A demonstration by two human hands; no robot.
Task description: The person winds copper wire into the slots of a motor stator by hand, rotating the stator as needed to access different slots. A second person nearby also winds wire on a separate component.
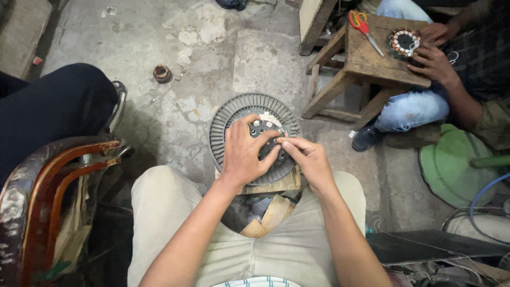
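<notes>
At the far left stands an old chair (48, 186) with a worn red and brown frame. Above it is a leg in dark trousers (48, 111), which belongs to some other person sitting there. On the cracked grey floor (175, 69) past that leg lies a small rusty ring (162, 73), well apart from everything else.

In the middle, the person sits in light tan trousers. A round grey ribbed disc (226, 119), like the inside of a fan motor, rests on a wooden block (276, 185) between the knees. The block lies at the near edge of the disc and pokes out under it.

The left hand (245, 151) lies flat on top of the disc with its fingers spread and curled over the dark middle part. It presses down and holds the disc. The right hand (308, 159) is just beside it, touching it. Its finger and thumb are pinched together at the middle of the disc. What they pinch is too small to see.

To the right stands a small wooden stool (366, 64). Red-handled scissors (364, 26) lie near its back left corner. A round wire coil part (402, 42) sits at its right edge, and another person's two hands (433, 50) hold it. That person wears blue jeans and a dark shoe (366, 137). At the far right lies a green round lid (451, 167) on the floor.
</notes>
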